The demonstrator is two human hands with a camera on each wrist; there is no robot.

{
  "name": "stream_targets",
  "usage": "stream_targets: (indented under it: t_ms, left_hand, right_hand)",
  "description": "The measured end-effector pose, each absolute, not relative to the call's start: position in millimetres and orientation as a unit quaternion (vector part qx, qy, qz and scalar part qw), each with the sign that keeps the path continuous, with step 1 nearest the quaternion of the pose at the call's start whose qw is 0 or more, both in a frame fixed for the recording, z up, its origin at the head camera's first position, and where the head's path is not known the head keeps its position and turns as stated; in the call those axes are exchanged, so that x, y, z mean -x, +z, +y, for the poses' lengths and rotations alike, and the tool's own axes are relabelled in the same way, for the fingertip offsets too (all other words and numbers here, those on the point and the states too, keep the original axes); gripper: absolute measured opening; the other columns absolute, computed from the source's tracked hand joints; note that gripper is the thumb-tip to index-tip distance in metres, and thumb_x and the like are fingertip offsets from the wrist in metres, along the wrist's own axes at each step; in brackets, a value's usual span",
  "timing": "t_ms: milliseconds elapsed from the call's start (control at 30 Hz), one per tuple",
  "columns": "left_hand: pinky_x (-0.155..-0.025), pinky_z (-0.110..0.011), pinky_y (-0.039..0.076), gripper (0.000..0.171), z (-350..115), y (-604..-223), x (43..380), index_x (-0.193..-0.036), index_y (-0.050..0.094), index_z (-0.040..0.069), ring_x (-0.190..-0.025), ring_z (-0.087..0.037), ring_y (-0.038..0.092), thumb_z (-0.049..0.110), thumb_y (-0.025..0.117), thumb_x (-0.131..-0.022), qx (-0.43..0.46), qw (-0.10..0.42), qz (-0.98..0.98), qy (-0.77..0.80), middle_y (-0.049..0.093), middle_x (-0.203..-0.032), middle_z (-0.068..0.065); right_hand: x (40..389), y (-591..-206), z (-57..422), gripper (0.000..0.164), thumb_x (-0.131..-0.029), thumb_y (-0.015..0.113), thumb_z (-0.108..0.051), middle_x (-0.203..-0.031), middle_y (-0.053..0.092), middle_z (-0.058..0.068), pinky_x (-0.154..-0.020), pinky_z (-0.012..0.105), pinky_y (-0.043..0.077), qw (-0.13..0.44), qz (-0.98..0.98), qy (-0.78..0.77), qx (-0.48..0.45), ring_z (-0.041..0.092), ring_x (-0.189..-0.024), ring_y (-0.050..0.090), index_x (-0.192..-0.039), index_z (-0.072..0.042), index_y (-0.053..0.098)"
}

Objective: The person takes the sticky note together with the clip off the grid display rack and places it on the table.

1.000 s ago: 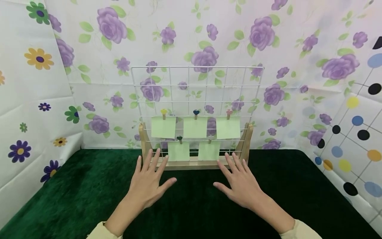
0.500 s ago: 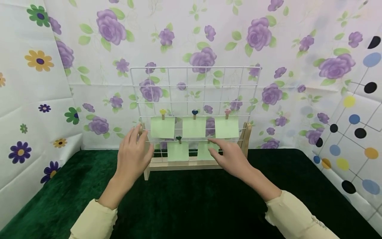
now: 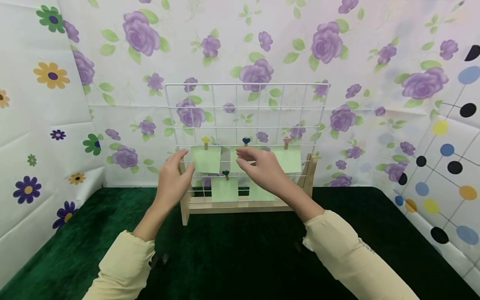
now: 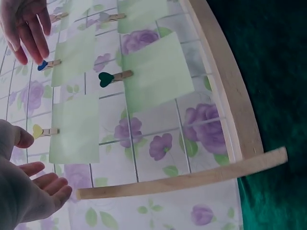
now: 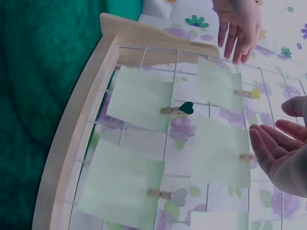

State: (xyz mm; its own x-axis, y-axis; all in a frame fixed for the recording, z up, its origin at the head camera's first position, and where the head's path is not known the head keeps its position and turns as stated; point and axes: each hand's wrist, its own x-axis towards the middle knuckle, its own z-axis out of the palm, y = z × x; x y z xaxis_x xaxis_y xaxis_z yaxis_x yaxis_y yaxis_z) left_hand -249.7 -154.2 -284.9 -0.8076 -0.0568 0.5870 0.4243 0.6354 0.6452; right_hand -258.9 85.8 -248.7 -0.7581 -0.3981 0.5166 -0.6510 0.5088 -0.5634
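Observation:
A white wire grid [image 3: 236, 107] stands upright in a wooden base [image 3: 240, 207]. Small clothespins with hearts hold pale green notes on it: yellow [image 3: 206, 141], dark blue [image 3: 246, 141] and pink [image 3: 286, 141] above, dark green [image 3: 226, 174] and grey [image 5: 175, 196] below. My right hand [image 3: 262, 168] is before the upper middle note, its bent fingertips close under the dark blue heart; contact cannot be told. In the right wrist view those fingers cover that heart. My left hand [image 3: 172, 177] is at the grid's left side, fingers relaxed, holding nothing.
A dark green cloth [image 3: 232, 254] covers the table. Behind the grid hangs a sheet with purple roses [image 3: 256, 73]. Patterned sheets with flowers and coloured dots close off the left and right sides. The base's wooden side post [image 3: 309, 175] rises at right.
Both hands have lifted from flat above the cloth, fingers spread, to the grid. My right hand has gone from the lower right note up and left to the upper middle note.

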Motion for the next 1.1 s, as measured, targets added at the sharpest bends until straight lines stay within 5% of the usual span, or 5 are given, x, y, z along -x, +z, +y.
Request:
stream_targets:
  t_ms: [400, 900, 1000, 1100]
  left_hand:
    - [-0.108, -0.043, 0.032, 0.054, -151, -279, 261, -0.147, 0.029, -0.001, -0.135, -0.036, 0.036, 0.016, 0.049, -0.100, 0.069, 0.220, -0.837, -0.496, 0.036, -0.148, -0.021]
    - [-0.095, -0.047, 0.045, 0.039, -150, -274, 269, -0.131, 0.054, -0.006, -0.118, -0.036, 0.055, 0.015, 0.046, -0.099, 0.015, 0.253, -0.846, -0.469, 0.056, -0.130, -0.022]
    - [-0.093, -0.048, 0.047, 0.040, -150, -273, 271, -0.131, 0.054, -0.005, -0.117, -0.036, 0.056, 0.017, 0.044, -0.099, 0.014, 0.235, -0.858, -0.456, 0.056, -0.132, -0.020]
    - [-0.092, -0.047, 0.048, 0.041, -150, -273, 273, -0.131, 0.055, -0.005, -0.116, -0.035, 0.057, 0.017, 0.044, -0.098, 0.011, 0.230, -0.862, -0.451, 0.056, -0.132, -0.020]
  right_hand:
    - [274, -224, 45, 0.037, -0.099, 0.057, -0.020, -0.127, 0.062, 0.007, -0.094, 0.036, 0.047, 0.134, -0.869, 0.362, -0.309, 0.018, -0.114, 0.059, -0.132, -0.006, 0.058]
    - [292, -213, 14, 0.041, -0.100, 0.052, -0.021, -0.133, 0.058, 0.009, -0.088, 0.029, 0.049, 0.113, -0.868, 0.396, -0.277, 0.019, -0.119, 0.056, -0.138, -0.006, 0.053]
    - [294, -211, 6, 0.042, -0.100, 0.051, -0.020, -0.131, 0.059, 0.011, -0.081, 0.027, 0.048, 0.114, -0.885, 0.359, -0.273, 0.020, -0.113, 0.060, -0.138, -0.004, 0.051]
    - [296, -207, -2, 0.042, -0.099, 0.050, -0.016, -0.093, 0.069, 0.009, -0.063, 0.023, 0.044, 0.110, -0.902, 0.325, -0.262, 0.016, -0.072, 0.061, -0.139, -0.001, 0.049]
